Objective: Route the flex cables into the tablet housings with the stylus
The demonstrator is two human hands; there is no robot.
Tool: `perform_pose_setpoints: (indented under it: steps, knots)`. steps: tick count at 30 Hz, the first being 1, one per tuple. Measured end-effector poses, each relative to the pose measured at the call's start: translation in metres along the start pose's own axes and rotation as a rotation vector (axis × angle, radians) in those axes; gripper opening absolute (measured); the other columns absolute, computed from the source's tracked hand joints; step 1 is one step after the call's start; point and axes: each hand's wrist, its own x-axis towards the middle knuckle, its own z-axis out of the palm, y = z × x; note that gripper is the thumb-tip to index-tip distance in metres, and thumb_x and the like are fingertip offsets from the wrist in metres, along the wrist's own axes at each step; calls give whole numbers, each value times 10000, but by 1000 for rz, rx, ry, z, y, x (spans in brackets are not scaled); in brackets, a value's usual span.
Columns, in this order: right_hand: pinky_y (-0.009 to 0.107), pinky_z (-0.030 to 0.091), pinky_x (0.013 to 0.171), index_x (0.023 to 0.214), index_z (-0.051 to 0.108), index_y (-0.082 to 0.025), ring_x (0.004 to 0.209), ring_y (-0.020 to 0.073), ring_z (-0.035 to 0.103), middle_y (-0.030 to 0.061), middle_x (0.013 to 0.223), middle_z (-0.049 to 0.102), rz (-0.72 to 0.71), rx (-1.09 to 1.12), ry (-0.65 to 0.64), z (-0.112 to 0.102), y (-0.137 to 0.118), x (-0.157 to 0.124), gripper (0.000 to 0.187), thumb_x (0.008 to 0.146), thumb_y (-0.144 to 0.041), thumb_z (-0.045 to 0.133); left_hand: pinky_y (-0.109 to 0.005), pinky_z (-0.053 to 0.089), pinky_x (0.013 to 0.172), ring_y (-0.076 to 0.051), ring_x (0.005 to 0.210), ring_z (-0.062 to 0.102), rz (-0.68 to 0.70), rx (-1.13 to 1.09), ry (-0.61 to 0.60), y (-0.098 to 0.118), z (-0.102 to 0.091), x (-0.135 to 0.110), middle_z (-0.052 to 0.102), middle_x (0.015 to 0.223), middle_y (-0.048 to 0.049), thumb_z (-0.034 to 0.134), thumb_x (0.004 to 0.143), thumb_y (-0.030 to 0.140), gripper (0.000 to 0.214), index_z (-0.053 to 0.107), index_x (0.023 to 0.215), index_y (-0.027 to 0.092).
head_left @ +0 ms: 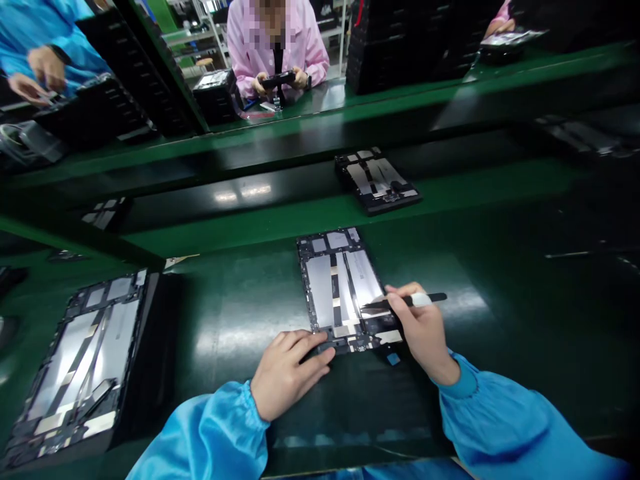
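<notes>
An opened tablet (320, 287) with silver battery panels and dark flex strips lies on the green bench in front of me. At its lower left corner my left hand (290, 373) holds it, with fingers on the edge and the thumb at the bottom side. My right hand (420, 327) pinches black tweezers (437, 297) above the tablet's right side. Their tips point left, over the lower part of the right battery panel; whether they touch is too small to tell. Something white covers a fingertip of that hand. A small blue tab (393, 359) sits by the lower right corner.
To the left, another opened tablet (95, 353) rests on a black stack. A further opened tablet (377, 177) lies ahead below a green ledge (280, 143). Beyond it, a person in pink (280, 47) holds a dark device; a person in blue (45, 60) works at left.
</notes>
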Motion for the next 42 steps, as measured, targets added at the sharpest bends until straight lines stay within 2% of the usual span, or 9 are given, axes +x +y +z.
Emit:
perform_pose_setpoints:
  steps: [6, 12, 15, 19, 26, 29, 33, 37, 42]
  knots:
    - [356, 560, 762, 958, 646, -205, 864, 240, 694, 85, 936, 729, 17, 174, -103, 29, 9, 38, 406, 909, -588, 517, -313, 449, 718, -185, 846, 572, 5, 238, -62, -2, 23, 46, 648, 989, -63, 519, 980, 243, 312, 565, 1284, 193]
    - [386, 570, 776, 1276, 545, -144, 774, 222, 722, 80, 812, 739, -84, 123, 94, 31, 24, 127, 494, 980, -510, 397, -378, 433, 796, -253, 959, 552, -382, 353, 52, -129, 18, 101, 638, 1067, -115, 478, 970, 220, 320, 596, 1267, 228]
    - [391, 505, 932, 1339, 494, -150, 1001, 219, 677, 141, 1086, 709, -102, 40, 260, 4, 33, 172, 409, 1020, -390, 406, -442, 418, 893, -276, 1086, 532, -500, 353, 121, -175, 14, 119, 599, 1201, -163, 335, 971, 113, 416, 550, 1318, 191]
    - [466, 473, 982, 1274, 561, -204, 1125, 250, 593, 110, 1285, 590, -92, -91, 382, -18, 41, 212, 301, 993, -309, 564, -444, 393, 984, -254, 1172, 523, -463, 264, 117, -165, 42, 152, 575, 1289, -144, 328, 945, 54, 468, 491, 1369, 169]
    - [444, 493, 942, 1118, 634, -196, 1003, 241, 641, 83, 1090, 681, -140, -164, 306, -3, 41, 226, 220, 943, -329, 627, -338, 487, 862, -210, 991, 627, -436, 45, 166, -128, 92, 212, 652, 1086, -142, 346, 956, 118, 461, 428, 1407, 73]
    - [506, 447, 992, 1193, 566, -149, 1063, 298, 637, 154, 1091, 700, -174, -122, 291, -1, 45, 209, 406, 879, -396, 636, -328, 528, 790, -175, 877, 646, -509, -53, 239, -127, 84, 203, 653, 1014, -102, 320, 1004, 167, 417, 423, 1405, 113]
    - [452, 494, 962, 1233, 549, -146, 1096, 291, 652, 188, 1177, 684, -238, -56, 59, -12, 46, 156, 520, 819, -445, 644, -260, 532, 661, -135, 697, 617, -552, -166, 207, -113, 65, 158, 597, 826, -38, 367, 1012, 284, 383, 551, 1283, 83]
    - [385, 541, 897, 1348, 514, -220, 1067, 266, 663, 124, 1240, 658, -255, -124, -254, -37, 41, 78, 633, 780, -400, 727, -248, 540, 642, -113, 646, 586, -504, -254, 68, -71, 43, 85, 566, 865, -6, 703, 824, 331, 608, 500, 1356, 118]
    - [363, 570, 767, 1219, 631, -267, 769, 231, 677, 42, 933, 700, -286, -313, -310, -62, 42, 0, 433, 820, -414, 714, -270, 546, 699, -141, 750, 616, -500, -243, -18, -8, 27, 6, 589, 938, -24, 569, 939, 301, 566, 373, 1462, 208]
